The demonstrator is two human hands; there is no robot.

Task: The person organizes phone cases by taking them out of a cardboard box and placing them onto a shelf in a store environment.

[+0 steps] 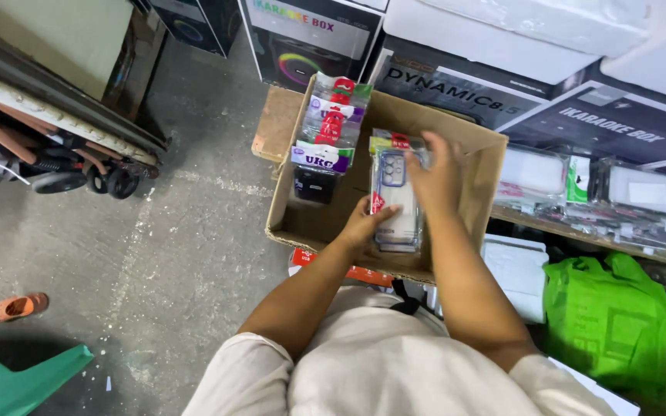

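Left hand (365,223) grips bottom of packaged phone case (397,202); right hand (435,179) closed on top edge, steadying it upright over cardboard box (487,166), beside stacked packs (331,127).

A shop stockroom: printed speaker cartons (456,77) stacked along the top of the frame, packaged phone cases (333,127) in an open cardboard box (479,173), bare concrete floor (156,254).

Green bag (607,323), orange sandal (18,306) — teal chair (17,381), folded stroller (48,154)
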